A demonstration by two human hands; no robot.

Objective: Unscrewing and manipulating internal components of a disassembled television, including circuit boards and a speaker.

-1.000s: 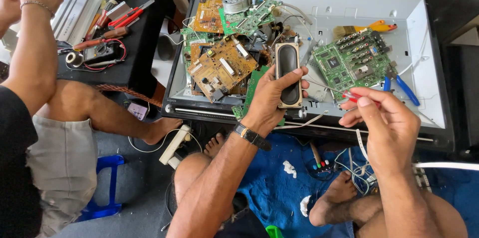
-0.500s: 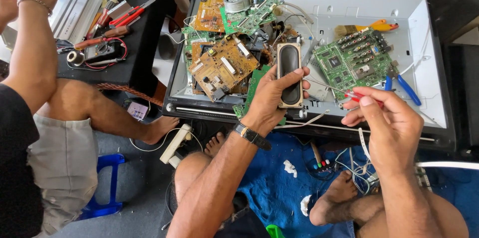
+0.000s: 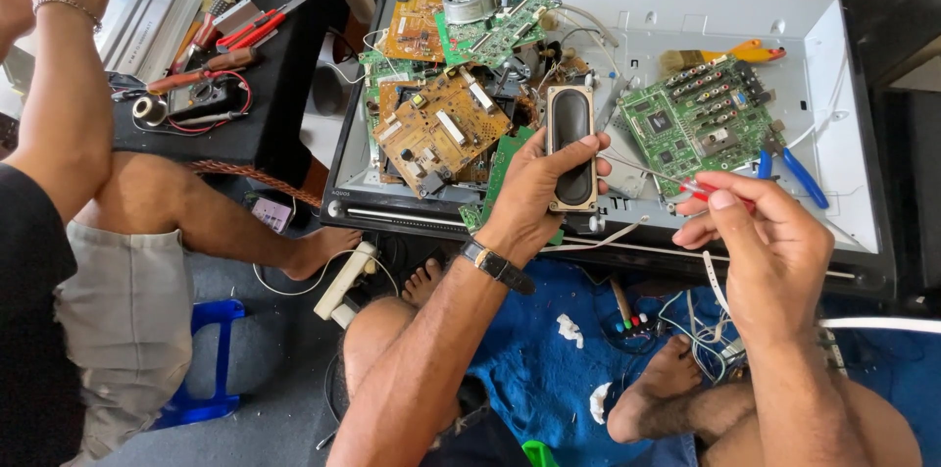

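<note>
L hand (image 3: 534, 195) grips a long black speaker (image 3: 571, 147) w/ pale frame, held upright over the front edge of the opened TV shell (image 3: 833, 85). R hand (image 3: 769, 242) pinches a red-handled tool (image 3: 701, 190), thin shaft pointing toward speaker. Green circuit board (image 3: 698, 119) lies just behind; brown board (image 3: 436, 129) sits left of speaker; another person's arm (image 3: 64, 85) far left.
</note>
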